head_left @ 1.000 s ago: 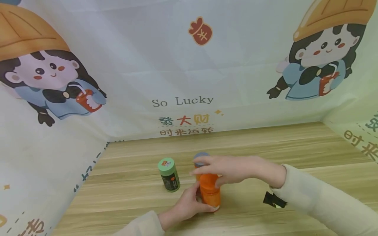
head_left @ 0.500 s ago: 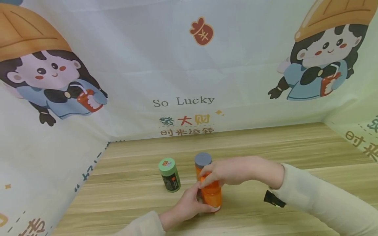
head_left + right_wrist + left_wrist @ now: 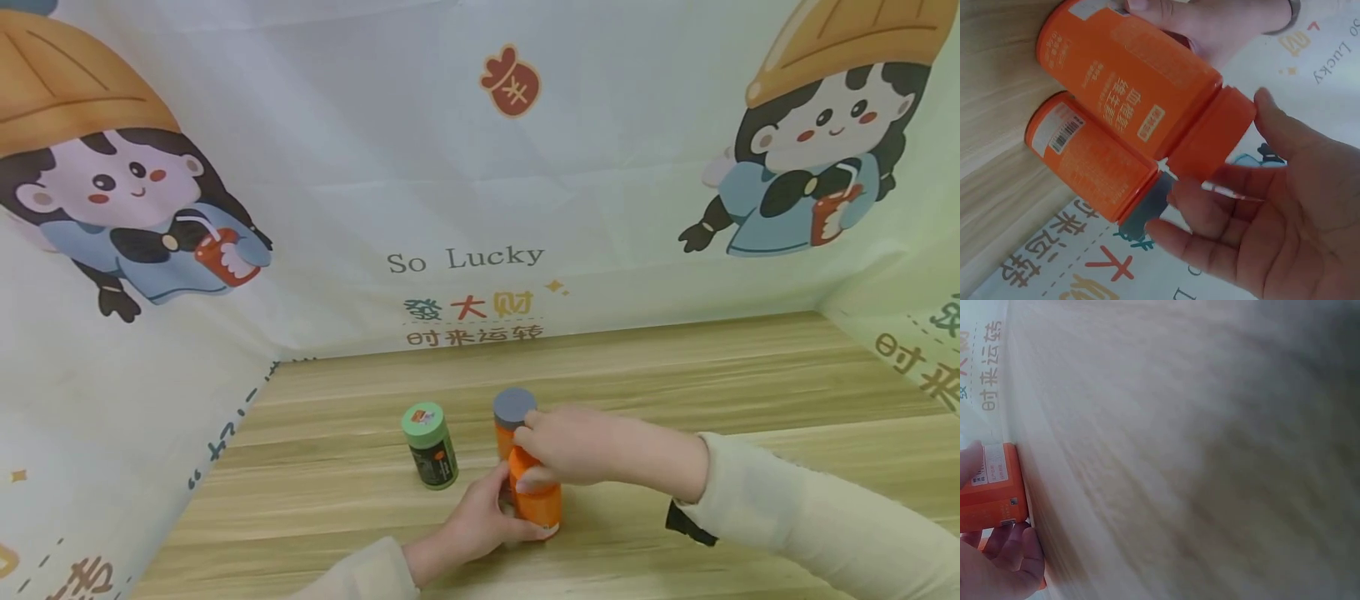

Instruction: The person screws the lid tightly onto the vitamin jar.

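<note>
An orange bottle (image 3: 542, 508) with white printing and an orange screw cap (image 3: 1213, 134) stands upright on the wooden table. Low on its body, my left hand (image 3: 474, 518) grips it between thumb and fingers. My right hand (image 3: 573, 446) pinches the cap from above, thumb on one side and fingers on the other, as the right wrist view shows. Just behind is a second orange bottle (image 3: 1094, 156) with a grey cap (image 3: 514, 407), partly covered by my right hand in the head view. The left wrist view catches the held bottle (image 3: 997, 503) at its left edge.
A green-lidded jar (image 3: 429, 446) with a dark label stands left of the two bottles. White printed cloth (image 3: 360, 167) with cartoon figures and lettering walls in the back and sides of the wood-grain table (image 3: 712, 367).
My right hand has come down from above the orange bottle, and its fingers have closed around the cap and turned with the wrist. The left hand keeps its hold in place.
</note>
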